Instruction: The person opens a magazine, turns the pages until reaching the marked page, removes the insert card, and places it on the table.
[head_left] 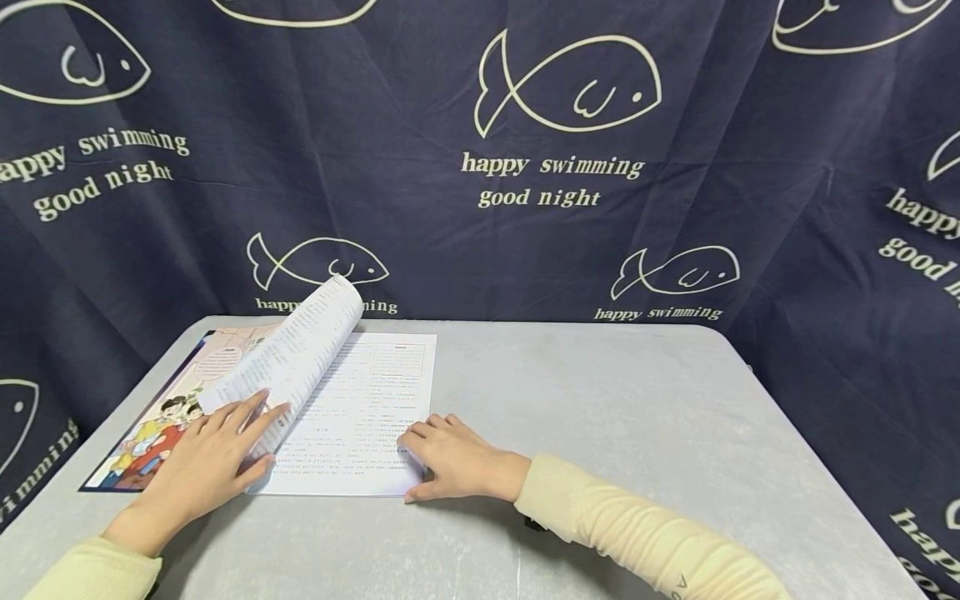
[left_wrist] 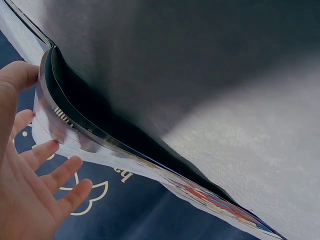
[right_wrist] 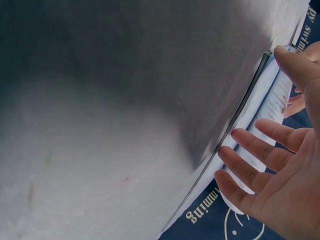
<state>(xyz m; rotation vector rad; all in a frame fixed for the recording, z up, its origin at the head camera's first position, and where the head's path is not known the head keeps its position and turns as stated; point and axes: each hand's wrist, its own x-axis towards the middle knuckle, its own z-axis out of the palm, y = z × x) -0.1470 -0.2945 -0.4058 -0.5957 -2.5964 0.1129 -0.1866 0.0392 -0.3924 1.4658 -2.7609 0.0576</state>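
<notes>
An open booklet [head_left: 375, 425] lies on the left part of the table, its right page full of small print. Its turned pages [head_left: 307, 342] curl up in a loose roll over the left side. Beneath them shows a colourful illustrated cover [head_left: 146, 446] with cartoon figures. My left hand [head_left: 202, 467] rests on the lower end of the curled pages, fingers spread; in the left wrist view its thumb is by the booklet's bent lower edge [left_wrist: 90, 132]. My right hand [head_left: 461, 462] touches the right page's lower right corner, fingers loosely extended over its edge.
The grey table [head_left: 600, 417] extends to the right of the booklet. Behind it hangs a dark blue cloth [head_left: 420, 192] with fish outlines and lettering, which also hangs along both sides.
</notes>
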